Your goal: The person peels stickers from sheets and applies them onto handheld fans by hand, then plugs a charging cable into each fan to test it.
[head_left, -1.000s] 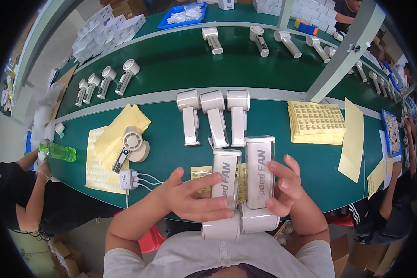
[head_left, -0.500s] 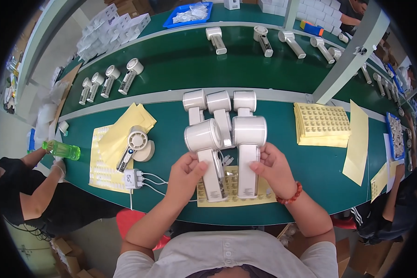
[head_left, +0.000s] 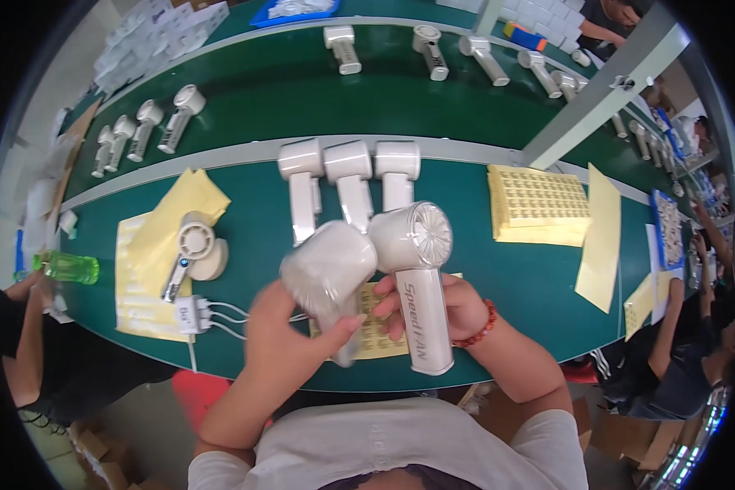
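Observation:
My right hand (head_left: 452, 309) grips a white handheld fan (head_left: 423, 322) by its handle, its ribbed round face turned to the right and lettering showing along the handle. My left hand (head_left: 290, 339) is closed on a second white handheld fan (head_left: 333, 260), blurred by motion, its head touching or overlapping the other's. Just beyond them, three more white fans, the left one (head_left: 304, 200), the middle one (head_left: 351, 192) and the right one (head_left: 398, 175), lie in a row on the green table. Partly hidden under my hands is a yellow label sheet (head_left: 373, 341).
At left, a fan (head_left: 192, 245) rests over yellow sheets (head_left: 131, 286) near a white charger (head_left: 189, 315) with cables. A yellow label stack (head_left: 539, 204) lies at right. Several fans stand along the green conveyor (head_left: 261, 90) behind a metal post (head_left: 604, 98). People work at both sides.
Both held fans have been turned, so the right one now shows its ribbed face and lettered handle. My left hand has shifted left with its fan tilting. The whole view has shifted slightly.

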`<state>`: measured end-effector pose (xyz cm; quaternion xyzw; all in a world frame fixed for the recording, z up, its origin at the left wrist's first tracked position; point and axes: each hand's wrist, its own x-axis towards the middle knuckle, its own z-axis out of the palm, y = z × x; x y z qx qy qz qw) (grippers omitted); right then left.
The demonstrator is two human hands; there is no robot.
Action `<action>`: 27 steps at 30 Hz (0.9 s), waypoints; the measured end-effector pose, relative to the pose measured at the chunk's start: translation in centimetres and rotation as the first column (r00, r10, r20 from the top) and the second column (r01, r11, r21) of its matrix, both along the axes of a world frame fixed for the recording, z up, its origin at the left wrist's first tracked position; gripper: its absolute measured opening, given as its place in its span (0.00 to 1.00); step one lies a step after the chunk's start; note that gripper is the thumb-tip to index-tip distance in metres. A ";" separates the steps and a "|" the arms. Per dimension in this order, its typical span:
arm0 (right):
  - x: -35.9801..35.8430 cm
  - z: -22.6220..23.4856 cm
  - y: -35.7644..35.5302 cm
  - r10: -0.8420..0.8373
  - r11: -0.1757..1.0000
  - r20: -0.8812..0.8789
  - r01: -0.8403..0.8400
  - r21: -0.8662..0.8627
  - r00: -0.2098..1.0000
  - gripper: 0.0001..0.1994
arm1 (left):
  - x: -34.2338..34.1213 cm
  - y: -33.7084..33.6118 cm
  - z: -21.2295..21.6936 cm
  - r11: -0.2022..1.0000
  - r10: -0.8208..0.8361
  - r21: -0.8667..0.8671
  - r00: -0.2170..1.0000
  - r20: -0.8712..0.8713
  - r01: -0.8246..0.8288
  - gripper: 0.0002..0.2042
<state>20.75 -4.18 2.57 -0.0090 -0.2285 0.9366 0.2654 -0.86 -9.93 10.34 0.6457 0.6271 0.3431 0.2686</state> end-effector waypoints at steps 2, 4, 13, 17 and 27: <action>0.5 -0.2 -0.1 -0.021 0.998 0.051 0.024 -0.055 0.998 0.24 | 0.1 0.3 -0.3 0.930 0.073 0.366 0.961 -0.267 0.030 0.20; 0.5 0.2 -0.1 -0.042 0.998 0.083 0.046 -0.053 0.996 0.24 | -0.4 0.2 0.4 0.943 0.057 0.323 0.914 -0.401 0.083 0.18; 1.3 1.6 0.8 -0.223 0.974 0.129 0.216 0.061 0.966 0.22 | -2.0 1.4 0.3 0.949 0.167 0.308 0.928 -0.334 -0.060 0.16; 2.3 2.4 2.1 -0.735 0.678 0.483 0.537 0.502 0.476 0.20 | -4.3 4.4 0.5 0.973 0.228 -0.006 0.971 -0.069 -0.229 0.14; 3.7 0.0 5.0 -0.875 0.423 0.459 0.221 0.879 -0.155 0.17 | -7.8 10.1 -3.9 0.976 0.174 -0.092 0.965 -0.197 -0.195 0.19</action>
